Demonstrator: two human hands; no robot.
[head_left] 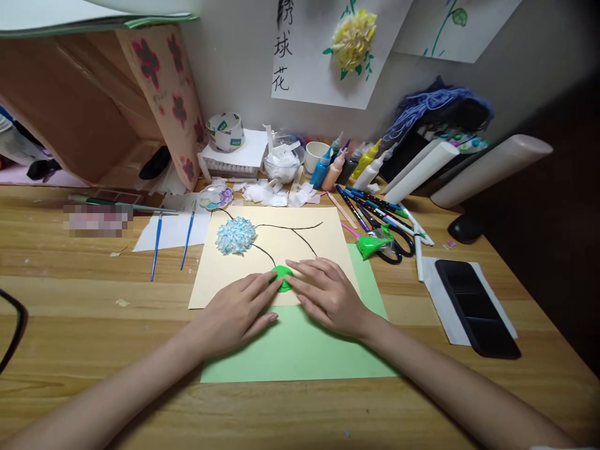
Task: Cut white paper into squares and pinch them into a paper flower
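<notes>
Head view: a flat, bright green piece of what looks like modelling clay [282,273] lies on a cream sheet [206,281], at the lower end of a thin drawn black line [265,250]. The left hand [232,312] and the right hand [332,292] meet over it from opposite sides, fingers extended and only slightly bent. Neither grasps anything; fingertips of both rest on the green piece, a two-sided contact that probably steadies it and spreads the pressure evenly. Both palms are low, likely so the hands help keep the paper from sliding.

Just beyond the left hand, a pale blue and white textured flower [235,235] sits on the same sheet, outside the fingers' reach as they lie. Under the cream sheet is a larger light green one [300,359], perhaps a backing that shields the tabletop [117,362].

To the right, a small bag with green material [374,244] lies against black scissors [407,242], seemingly kept within easy reach. Two blue brushes [157,247] [188,234] lie off to the left. Behind, squeeze bottles [336,169] stand grouped beside a white cup [318,156], leaving the front open for the forearms.
</notes>
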